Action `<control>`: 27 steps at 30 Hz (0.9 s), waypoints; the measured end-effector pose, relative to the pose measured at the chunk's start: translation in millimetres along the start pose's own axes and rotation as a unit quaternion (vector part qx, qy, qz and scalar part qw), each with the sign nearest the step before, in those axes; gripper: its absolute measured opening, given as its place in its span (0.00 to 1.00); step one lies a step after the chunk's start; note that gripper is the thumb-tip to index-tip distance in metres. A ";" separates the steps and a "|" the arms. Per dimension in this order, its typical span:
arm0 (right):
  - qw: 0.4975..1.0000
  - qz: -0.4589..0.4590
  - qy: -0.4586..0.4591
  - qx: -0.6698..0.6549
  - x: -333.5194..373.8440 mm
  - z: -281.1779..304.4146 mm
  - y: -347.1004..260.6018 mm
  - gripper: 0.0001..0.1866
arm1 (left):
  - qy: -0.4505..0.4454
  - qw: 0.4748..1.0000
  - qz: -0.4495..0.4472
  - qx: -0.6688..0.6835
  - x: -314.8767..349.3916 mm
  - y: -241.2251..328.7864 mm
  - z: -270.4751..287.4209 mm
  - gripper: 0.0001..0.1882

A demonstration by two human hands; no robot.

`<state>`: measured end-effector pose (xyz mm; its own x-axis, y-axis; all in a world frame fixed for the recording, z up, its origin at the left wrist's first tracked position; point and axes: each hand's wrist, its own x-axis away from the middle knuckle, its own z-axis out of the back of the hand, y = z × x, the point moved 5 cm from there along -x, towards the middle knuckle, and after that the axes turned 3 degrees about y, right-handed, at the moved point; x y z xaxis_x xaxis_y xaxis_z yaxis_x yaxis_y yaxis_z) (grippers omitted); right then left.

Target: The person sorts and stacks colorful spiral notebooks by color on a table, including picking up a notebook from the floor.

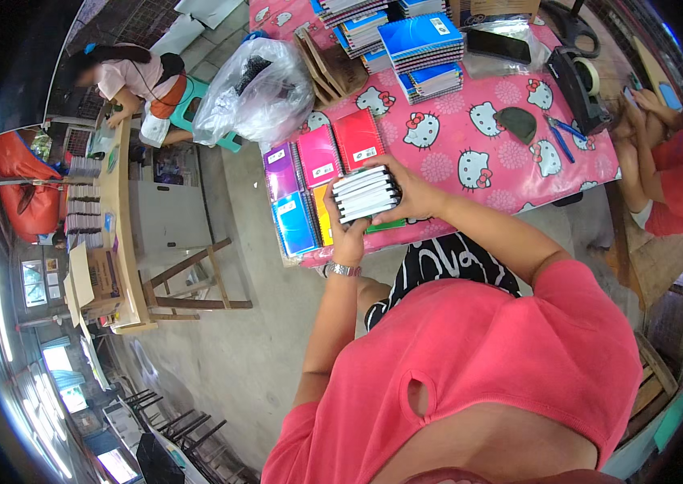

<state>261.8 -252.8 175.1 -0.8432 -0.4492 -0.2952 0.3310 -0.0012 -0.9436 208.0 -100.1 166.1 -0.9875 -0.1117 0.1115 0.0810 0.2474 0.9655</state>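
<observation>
Both my hands grip a small stack of spiral notebooks (pixel 364 195), its white page edges turned up and its black coils at one end. My left hand (pixel 347 242) clasps the near left side; my right hand (pixel 412 192) wraps round the right side. Beneath and around the stack lie spiral notebooks in two rows: purple (pixel 281 172), pink (pixel 319 155) and red (pixel 357 135) behind, blue (pixel 294 226) and yellow (pixel 323 216) in front. A green notebook (pixel 387 227) shows only partly beneath my hands.
The pink patterned tablecloth (pixel 446 165) carries stacked blue notebooks (pixel 420 44), a phone (pixel 499 47), blue-handled pliers (pixel 561 139), a dark pouch (pixel 516 125) and a tape dispenser (pixel 579 89). A plastic bag (pixel 256 93) stands left. One person sits at the right, another at the far left.
</observation>
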 end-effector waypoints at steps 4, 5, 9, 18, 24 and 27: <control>0.997 -0.019 -0.024 -0.070 1.1 -5.9 14.0 0.53 | -0.015 0.998 0.012 -0.060 -4.2 -21.6 14.5 0.43; 0.997 -0.018 -0.026 -0.070 1.5 -10.5 17.6 0.53 | -0.014 0.998 0.010 -0.060 -4.0 -25.2 19.2 0.43; 0.999 -0.052 0.015 -0.004 4.6 -10.1 25.3 0.56 | -0.015 0.998 0.033 -0.045 -1.8 -10.4 9.0 0.44; 0.997 -0.070 0.002 -0.015 6.4 -3.2 32.7 0.58 | -0.029 0.988 0.040 -0.144 -4.5 -47.3 16.7 0.46; 0.998 -0.044 -0.012 0.033 10.5 -1.4 30.5 0.57 | -0.088 0.965 -0.002 -0.247 -6.9 -37.6 11.7 0.36; 0.997 -0.022 -0.048 0.047 6.8 4.5 32.1 0.57 | -0.104 0.970 0.016 -0.220 -7.8 -33.9 11.6 0.30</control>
<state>268.6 -259.9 143.5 -0.8144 -0.5311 -0.2337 0.3370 -0.1051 -0.9356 211.4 -96.4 129.7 -0.9857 0.0981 0.1374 0.1167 -0.1920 0.9744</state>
